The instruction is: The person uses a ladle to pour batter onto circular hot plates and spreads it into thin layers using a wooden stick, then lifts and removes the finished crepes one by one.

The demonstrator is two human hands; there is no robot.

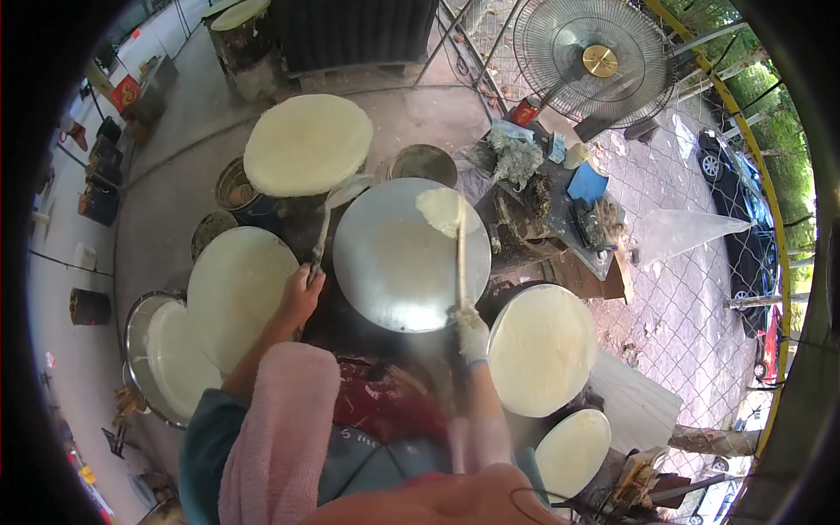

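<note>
In front of me is a round grey metal griddle (385,262), with a small patch of pale batter (435,210) near its far right edge. My left hand (302,293) is closed around the handle of a ladle (348,191), whose bowl sits by the griddle's far left rim. My right hand (472,339), in a white glove, grips a long wooden stick (462,254) that reaches across the griddle's right side to the batter. The stick's far end is hard to make out against the batter.
Pale batter sheets cover round griddles at far left (308,144), left (241,293), right (542,350) and lower right (573,453). A metal basin (131,350) of white batter stands at left. Behind are a cluttered table (582,236), a large fan (595,61) and a chain-link fence (674,324).
</note>
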